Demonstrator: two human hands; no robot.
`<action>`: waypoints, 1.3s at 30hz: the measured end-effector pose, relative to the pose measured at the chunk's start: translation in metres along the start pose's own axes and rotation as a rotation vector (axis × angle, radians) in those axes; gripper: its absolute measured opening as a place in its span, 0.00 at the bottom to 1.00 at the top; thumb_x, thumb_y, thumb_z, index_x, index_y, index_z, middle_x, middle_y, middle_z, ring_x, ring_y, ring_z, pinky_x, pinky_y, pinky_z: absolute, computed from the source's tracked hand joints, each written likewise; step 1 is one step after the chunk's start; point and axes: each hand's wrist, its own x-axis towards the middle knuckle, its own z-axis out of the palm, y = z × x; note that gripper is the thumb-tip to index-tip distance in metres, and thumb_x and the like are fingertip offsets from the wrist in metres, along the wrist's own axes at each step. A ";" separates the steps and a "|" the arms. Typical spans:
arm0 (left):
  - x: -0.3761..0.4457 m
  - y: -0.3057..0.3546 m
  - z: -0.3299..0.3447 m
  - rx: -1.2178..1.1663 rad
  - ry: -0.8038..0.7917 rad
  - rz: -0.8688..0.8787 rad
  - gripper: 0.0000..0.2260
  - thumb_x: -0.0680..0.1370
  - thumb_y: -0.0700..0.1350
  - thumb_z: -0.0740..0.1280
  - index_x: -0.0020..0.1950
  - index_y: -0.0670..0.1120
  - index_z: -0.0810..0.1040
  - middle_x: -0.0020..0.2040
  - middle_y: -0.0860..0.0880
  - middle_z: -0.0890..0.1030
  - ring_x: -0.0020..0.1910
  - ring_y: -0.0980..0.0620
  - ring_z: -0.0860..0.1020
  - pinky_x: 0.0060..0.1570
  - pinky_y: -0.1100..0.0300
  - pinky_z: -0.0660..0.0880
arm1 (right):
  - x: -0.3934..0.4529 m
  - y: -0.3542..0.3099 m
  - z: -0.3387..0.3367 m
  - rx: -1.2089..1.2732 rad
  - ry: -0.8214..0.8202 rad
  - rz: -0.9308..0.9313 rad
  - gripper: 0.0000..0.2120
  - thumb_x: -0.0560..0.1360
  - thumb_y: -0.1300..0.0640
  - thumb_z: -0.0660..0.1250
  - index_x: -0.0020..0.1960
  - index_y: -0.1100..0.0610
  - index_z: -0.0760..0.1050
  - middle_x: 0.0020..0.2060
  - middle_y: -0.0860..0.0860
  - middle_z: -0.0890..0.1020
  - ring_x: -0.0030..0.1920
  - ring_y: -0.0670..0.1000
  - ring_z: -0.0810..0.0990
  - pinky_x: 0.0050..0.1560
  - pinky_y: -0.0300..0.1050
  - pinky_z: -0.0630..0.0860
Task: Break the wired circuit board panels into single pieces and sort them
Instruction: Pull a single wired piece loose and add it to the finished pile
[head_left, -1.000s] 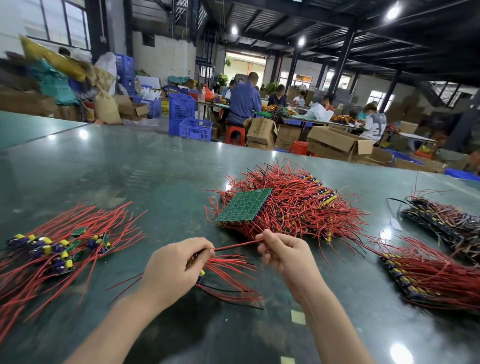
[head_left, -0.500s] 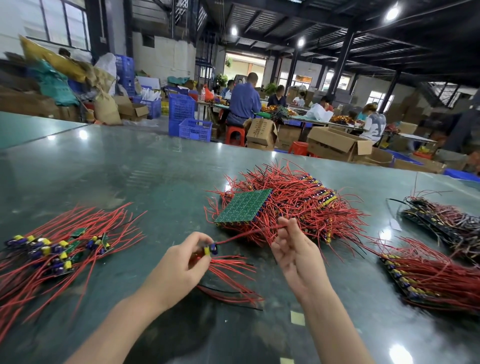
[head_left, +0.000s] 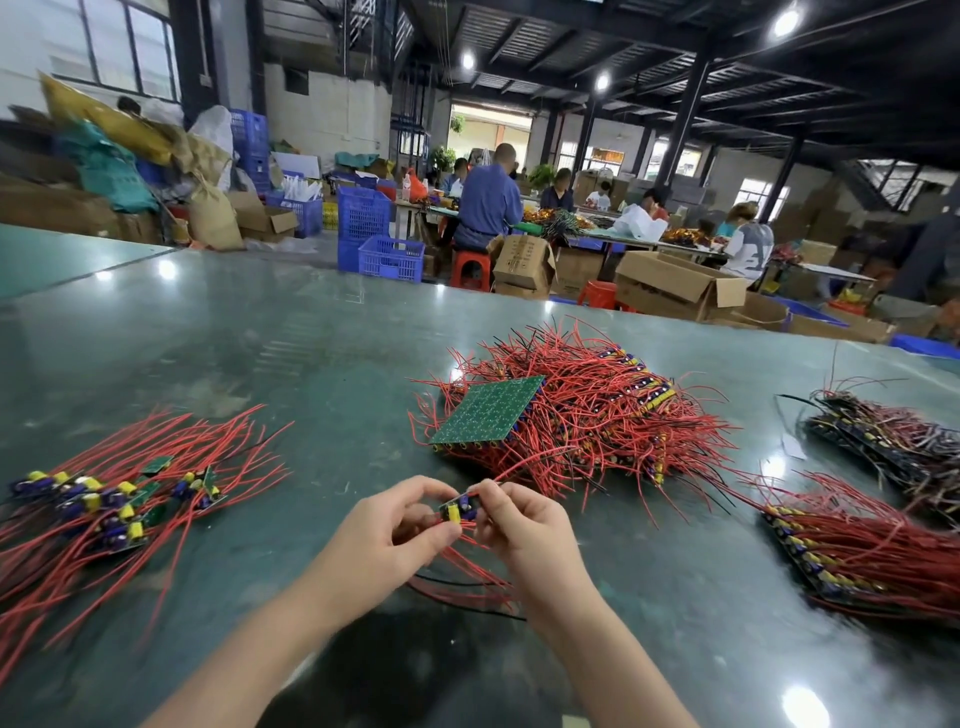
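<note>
1. Left hand and right hand both pinch one small board piece above the worktop.
2. That piece sits just nearer than the green panel; separated pieces lie far left.

My left hand and right hand cover most of the small green wired circuit board piece; the loose red-wired pile of single boards runs off the left edge, blurred.
</note>
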 end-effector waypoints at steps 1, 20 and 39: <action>0.000 0.002 0.000 -0.015 0.003 -0.004 0.09 0.71 0.50 0.69 0.49 0.49 0.78 0.30 0.50 0.77 0.31 0.55 0.70 0.36 0.61 0.68 | 0.000 0.000 0.000 0.009 0.001 0.007 0.13 0.77 0.59 0.65 0.35 0.55 0.83 0.28 0.46 0.78 0.30 0.43 0.72 0.39 0.38 0.72; -0.007 -0.017 -0.105 1.022 0.988 -0.441 0.10 0.70 0.41 0.71 0.50 0.39 0.81 0.55 0.38 0.77 0.57 0.35 0.68 0.56 0.40 0.69 | 0.002 -0.002 -0.006 -0.339 0.049 -0.030 0.11 0.77 0.60 0.65 0.41 0.49 0.83 0.28 0.44 0.80 0.31 0.40 0.75 0.39 0.35 0.74; 0.006 -0.026 -0.027 0.538 0.283 -0.297 0.06 0.71 0.48 0.75 0.36 0.52 0.80 0.32 0.55 0.81 0.35 0.59 0.78 0.33 0.68 0.67 | -0.003 0.005 0.003 -0.761 -0.174 -0.229 0.06 0.75 0.58 0.67 0.45 0.52 0.83 0.33 0.40 0.82 0.36 0.38 0.76 0.41 0.32 0.71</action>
